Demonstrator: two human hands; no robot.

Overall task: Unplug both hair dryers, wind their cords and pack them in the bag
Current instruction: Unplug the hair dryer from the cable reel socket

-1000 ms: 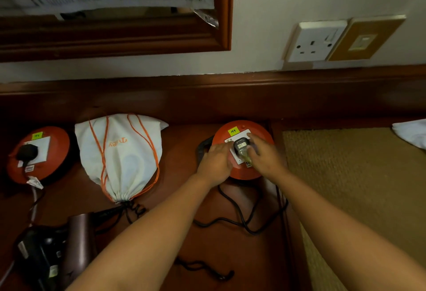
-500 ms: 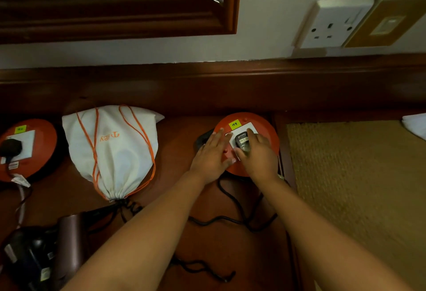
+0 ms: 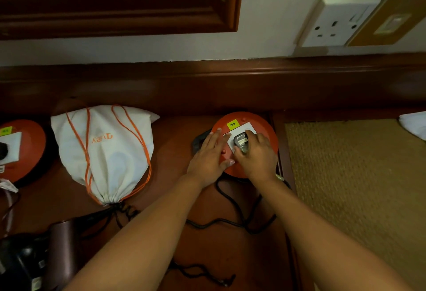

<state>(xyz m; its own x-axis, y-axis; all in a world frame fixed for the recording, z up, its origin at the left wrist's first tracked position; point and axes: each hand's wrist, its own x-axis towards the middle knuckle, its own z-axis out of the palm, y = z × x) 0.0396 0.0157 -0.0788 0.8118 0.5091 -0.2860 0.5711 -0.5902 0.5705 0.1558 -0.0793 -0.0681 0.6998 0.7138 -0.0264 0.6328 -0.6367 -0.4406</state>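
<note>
A round orange socket reel with a yellow label lies on the wooden floor. My left hand rests flat on its left side, fingers spread. My right hand grips the black plug seated in the reel's white socket plate. The plug's black cord loops on the floor below my wrists. A white drawstring bag with orange cords lies to the left. Two hair dryers, one brown and one black, lie at the bottom left.
A second orange reel with a black plug in it sits at the far left edge. A woven mat covers the floor on the right, with a white cloth at its edge. A wall socket and a wooden frame are above.
My left hand has flattened onto the reel with its fingers spread. My right hand has closed around the plug. The camera has tilted down and moved closer.
</note>
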